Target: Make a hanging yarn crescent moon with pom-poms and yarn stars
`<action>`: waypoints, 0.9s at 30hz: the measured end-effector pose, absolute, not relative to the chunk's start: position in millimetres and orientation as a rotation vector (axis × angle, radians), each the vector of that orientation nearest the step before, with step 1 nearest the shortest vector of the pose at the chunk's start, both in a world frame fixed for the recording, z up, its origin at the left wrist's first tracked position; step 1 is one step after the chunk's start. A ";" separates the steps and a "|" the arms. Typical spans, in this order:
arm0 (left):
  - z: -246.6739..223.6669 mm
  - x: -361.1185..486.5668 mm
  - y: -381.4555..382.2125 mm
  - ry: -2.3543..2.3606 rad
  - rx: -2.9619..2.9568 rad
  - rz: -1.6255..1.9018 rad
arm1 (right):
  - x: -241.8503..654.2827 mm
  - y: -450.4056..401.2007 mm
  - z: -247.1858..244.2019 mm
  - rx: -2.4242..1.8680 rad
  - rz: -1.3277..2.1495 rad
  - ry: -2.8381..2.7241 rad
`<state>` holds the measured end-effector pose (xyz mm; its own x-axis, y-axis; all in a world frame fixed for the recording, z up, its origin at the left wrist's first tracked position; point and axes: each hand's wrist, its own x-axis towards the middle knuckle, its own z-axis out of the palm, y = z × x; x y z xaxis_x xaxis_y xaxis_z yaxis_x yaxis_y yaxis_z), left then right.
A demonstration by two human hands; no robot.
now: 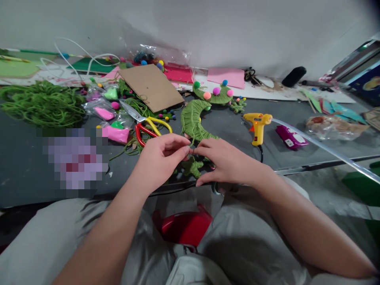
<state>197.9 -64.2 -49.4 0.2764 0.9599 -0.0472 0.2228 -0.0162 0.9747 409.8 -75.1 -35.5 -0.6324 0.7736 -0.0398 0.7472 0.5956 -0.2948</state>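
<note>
A crescent wrapped in green yarn (194, 118) lies on the dark table in front of me. From its edge a strand of green yarn runs down to my fingers. My left hand (162, 160) is closed, thumb and fingers pinched on that strand. Against the left thumb tip rest the bent fingertips of my right hand (227, 160); its thumb is spread apart, lower down. Under the hands sits a small star-like piece of green yarn (193, 167), partly covered. Red-and-yellow-handled scissors (148, 123) lie open beyond my left hand.
A yellow glue gun (255, 124) with a long clear glue stick stands right, near a purple packet (291, 137). Left are a heap of green yarn (43, 103) and bagged pink clay (115, 133). Cardboard (152, 87) and a second pom-pom-trimmed crescent (218, 95) lie behind.
</note>
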 end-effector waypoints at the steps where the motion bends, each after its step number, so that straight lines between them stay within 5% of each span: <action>1: -50.2 198.7 -64.2 1.155 1.470 0.877 | 412.3 -74.5 -33.5 -1.290 0.474 -2.661; 11: -52.3 206.7 -73.0 1.082 1.452 0.819 | 417.4 -73.8 -27.5 -1.224 0.939 -2.245; 27: -50.7 199.1 -72.2 1.016 1.482 0.749 | 464.1 -79.4 -18.6 -1.552 0.926 -2.141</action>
